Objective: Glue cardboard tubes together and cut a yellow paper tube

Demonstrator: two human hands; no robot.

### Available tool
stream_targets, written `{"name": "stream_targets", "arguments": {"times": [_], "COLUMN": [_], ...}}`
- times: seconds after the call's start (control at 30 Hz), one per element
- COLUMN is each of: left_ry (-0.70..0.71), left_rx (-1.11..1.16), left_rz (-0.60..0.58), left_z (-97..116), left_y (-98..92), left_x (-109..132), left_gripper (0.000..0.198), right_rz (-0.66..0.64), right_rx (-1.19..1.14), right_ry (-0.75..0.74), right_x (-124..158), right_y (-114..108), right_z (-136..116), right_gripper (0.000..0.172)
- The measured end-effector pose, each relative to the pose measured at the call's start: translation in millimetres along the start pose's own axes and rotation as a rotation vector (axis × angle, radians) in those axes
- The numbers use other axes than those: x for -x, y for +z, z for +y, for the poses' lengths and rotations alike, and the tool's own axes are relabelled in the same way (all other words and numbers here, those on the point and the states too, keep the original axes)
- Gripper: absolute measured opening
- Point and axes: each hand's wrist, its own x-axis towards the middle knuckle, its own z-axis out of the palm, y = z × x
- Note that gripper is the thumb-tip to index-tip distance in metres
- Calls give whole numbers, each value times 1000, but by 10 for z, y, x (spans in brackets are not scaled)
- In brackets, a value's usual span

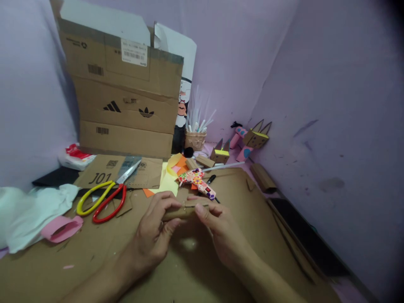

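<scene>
A small rolled piece of cardboard (177, 214) is held between my two hands, above the cardboard-covered table. My left hand (154, 229) wraps its left end, thumb below and fingers over the top. At the right end, my right hand (217, 223) pinches it with the thumb on the upper edge; its other fingers are mostly hidden behind. A seam runs along the top of the roll. Just beyond my hands lies a flower-patterned glue gun (197, 182) with a glue stick (224, 166) out of its back. Scissors (121, 185) with yellow and red handles lie to the left.
Flattened cardboard boxes (126, 97) stand at the back left. A basket (195, 140) of glue sticks and cardboard animal figures (256, 139) are at the back. White cloth (34, 214) and a pink paper loop (61, 228) lie left; a dark flat panel (309, 235) lies along the right wall.
</scene>
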Motion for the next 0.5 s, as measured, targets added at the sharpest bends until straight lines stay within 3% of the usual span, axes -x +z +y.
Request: {"name": "stream_targets", "arguments": {"times": [0.1, 0.3, 0.5], "left_ry": [-62, -612, -655], "left_rx": [78, 529, 578], "left_rz": [-10, -52, -56], "left_z": [40, 142, 122], "left_y": [4, -32, -45], "left_x": [14, -51, -58], "left_gripper": [24, 47, 49], "right_rz": [21, -8, -13], "right_rx": [-76, -11, 30], "right_ry": [31, -96, -107], "right_x": [16, 27, 16], "right_y": [44, 47, 27], "right_z": [20, 35, 39], "right_gripper": [30, 27, 21]}}
